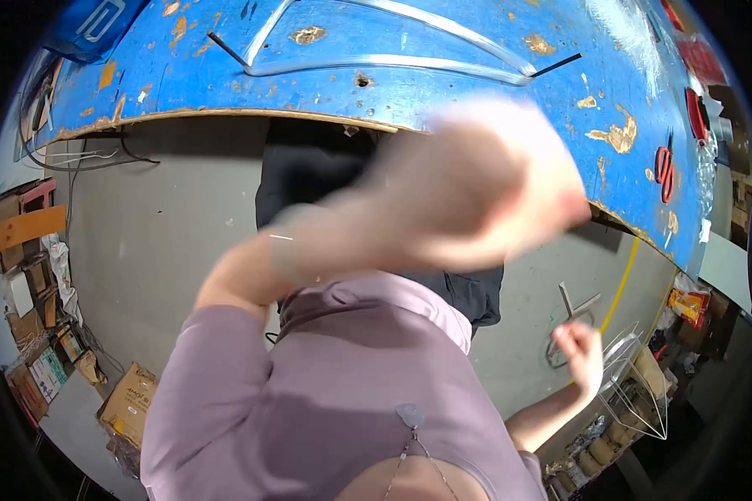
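Observation:
My left hand point(510, 184) is raised in front of my body, close to the camera and reaching across to the right. Motion smears its fingers, so whether they grip anything is hidden. My right hand point(582, 355) is off to the lower right, away from the table, with its fingers curled in; what they hold, if anything, I cannot make out. On the blue worktable point(443, 100) lies a bundle of clear, shiny strips point(376, 61) bent into a long loop. A black tie point(557, 64) sticks out at its right corner and another black tie point(227, 48) at its left.
Red-handled scissors point(665, 174) lie at the table's right side, near a red and black tool point(696, 114). Clear plastic film point(631, 37) covers the far right. A wire rack point(639, 380) stands at lower right. A cardboard box point(129, 405) sits at lower left.

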`<move>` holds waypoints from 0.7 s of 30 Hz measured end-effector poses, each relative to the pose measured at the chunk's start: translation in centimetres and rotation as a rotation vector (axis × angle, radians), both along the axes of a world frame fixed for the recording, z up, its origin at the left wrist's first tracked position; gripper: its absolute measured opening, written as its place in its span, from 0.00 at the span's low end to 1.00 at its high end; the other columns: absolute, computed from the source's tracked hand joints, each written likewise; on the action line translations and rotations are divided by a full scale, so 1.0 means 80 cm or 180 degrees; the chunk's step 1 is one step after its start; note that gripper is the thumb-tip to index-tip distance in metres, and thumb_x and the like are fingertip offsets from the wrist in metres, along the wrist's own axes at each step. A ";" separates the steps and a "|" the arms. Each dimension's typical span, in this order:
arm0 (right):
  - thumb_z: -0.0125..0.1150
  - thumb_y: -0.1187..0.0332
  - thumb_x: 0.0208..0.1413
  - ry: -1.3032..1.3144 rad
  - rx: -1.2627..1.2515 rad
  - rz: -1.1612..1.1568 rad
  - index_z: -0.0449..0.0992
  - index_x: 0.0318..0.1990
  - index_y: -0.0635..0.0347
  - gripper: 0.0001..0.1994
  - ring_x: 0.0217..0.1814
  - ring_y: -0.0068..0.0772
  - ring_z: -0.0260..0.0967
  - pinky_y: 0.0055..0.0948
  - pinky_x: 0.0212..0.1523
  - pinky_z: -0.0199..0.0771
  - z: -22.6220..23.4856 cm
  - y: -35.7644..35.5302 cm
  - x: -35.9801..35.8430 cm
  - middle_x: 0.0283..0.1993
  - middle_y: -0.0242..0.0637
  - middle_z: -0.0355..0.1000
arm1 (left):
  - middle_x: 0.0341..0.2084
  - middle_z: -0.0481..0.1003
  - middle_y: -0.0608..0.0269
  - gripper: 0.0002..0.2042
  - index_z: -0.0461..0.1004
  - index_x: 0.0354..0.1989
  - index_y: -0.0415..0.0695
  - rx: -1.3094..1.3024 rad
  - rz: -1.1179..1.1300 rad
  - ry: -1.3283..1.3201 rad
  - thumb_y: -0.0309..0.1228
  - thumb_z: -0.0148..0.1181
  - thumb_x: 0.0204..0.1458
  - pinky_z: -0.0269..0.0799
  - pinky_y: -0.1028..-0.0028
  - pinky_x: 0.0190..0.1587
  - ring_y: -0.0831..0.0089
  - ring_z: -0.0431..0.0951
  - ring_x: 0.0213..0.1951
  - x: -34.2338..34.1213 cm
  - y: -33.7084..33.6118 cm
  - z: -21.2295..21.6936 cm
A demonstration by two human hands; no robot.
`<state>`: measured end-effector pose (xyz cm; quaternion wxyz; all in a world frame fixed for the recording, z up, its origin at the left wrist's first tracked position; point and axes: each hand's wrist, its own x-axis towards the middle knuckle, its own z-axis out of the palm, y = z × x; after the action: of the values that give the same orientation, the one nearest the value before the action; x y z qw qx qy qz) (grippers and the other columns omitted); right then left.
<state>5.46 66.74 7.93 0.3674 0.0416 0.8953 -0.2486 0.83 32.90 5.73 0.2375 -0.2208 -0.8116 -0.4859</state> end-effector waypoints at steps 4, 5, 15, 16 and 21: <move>0.59 0.69 0.45 0.0490 -0.1139 0.0311 0.74 0.23 0.65 0.08 0.18 0.21 0.62 0.21 0.19 0.59 0.026 0.015 0.065 0.17 0.34 0.68 | 0.17 0.69 0.59 0.13 0.69 0.18 0.41 0.0060 -0.2016 -0.0165 0.36 0.49 0.47 0.67 0.70 0.26 0.66 0.73 0.26 0.062 0.182 -0.021; 0.59 0.70 0.44 0.0813 -0.1396 0.0158 0.74 0.24 0.66 0.07 0.18 0.23 0.63 0.21 0.20 0.60 0.034 0.017 0.076 0.18 0.35 0.68 | 0.16 0.69 0.57 0.14 0.68 0.17 0.39 0.0432 -0.2301 -0.0255 0.36 0.48 0.48 0.67 0.70 0.26 0.65 0.73 0.26 0.079 0.191 -0.018; 0.58 0.66 0.44 0.1029 -0.0753 0.0965 0.74 0.25 0.65 0.09 0.18 0.22 0.58 0.22 0.18 0.53 0.052 0.029 0.011 0.17 0.32 0.65 | 0.22 0.75 0.60 0.09 0.72 0.25 0.36 0.0824 -0.3123 -0.3368 0.26 0.47 0.51 0.66 0.78 0.30 0.74 0.73 0.25 0.032 -0.072 -0.021; 0.58 0.67 0.44 0.1179 -0.0454 0.1137 0.74 0.25 0.65 0.08 0.18 0.22 0.57 0.22 0.18 0.52 0.045 0.018 -0.010 0.17 0.32 0.65 | 0.20 0.74 0.60 0.09 0.72 0.24 0.35 0.0816 -0.2902 -0.3231 0.26 0.48 0.51 0.66 0.77 0.28 0.73 0.73 0.24 0.037 -0.089 -0.018; 0.58 0.69 0.46 0.1182 -0.0937 0.1287 0.74 0.29 0.65 0.08 0.19 0.24 0.58 0.23 0.20 0.55 0.035 -0.050 -0.091 0.19 0.34 0.65 | 0.17 0.74 0.58 0.11 0.72 0.21 0.34 0.0971 -0.2130 -0.2638 0.30 0.51 0.48 0.66 0.79 0.25 0.72 0.74 0.20 0.056 -0.145 -0.025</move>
<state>-1.85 62.73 10.70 0.2417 -0.2370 0.8916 -0.3008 5.30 21.26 3.71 -0.2397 -0.2201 -0.6432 -0.6931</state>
